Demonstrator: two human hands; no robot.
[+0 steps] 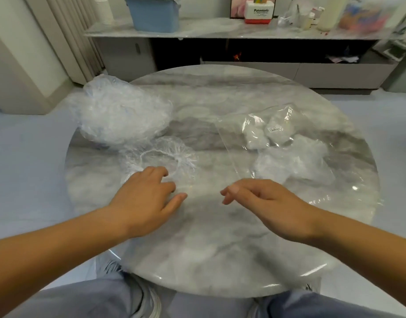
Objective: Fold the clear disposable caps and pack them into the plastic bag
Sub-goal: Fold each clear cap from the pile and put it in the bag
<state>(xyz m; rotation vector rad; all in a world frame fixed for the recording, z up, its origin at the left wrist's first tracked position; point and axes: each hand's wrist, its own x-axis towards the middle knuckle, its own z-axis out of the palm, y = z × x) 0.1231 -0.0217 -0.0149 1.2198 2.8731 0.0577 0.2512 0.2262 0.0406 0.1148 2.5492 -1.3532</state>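
Clear cap point(160, 154) lies touched by left hand point(147, 198) (grip released); right hand point(266, 200) hovers loosely curled, empty.

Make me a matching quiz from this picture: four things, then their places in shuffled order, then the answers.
1 pile of loose caps
2 single cap
3 plastic bag
4 blue bin

A on the back shelf
B right side of the table, folded caps inside
C far left of the table
D at the left hand fingertips

Pairs: 1-C, 2-D, 3-B, 4-A
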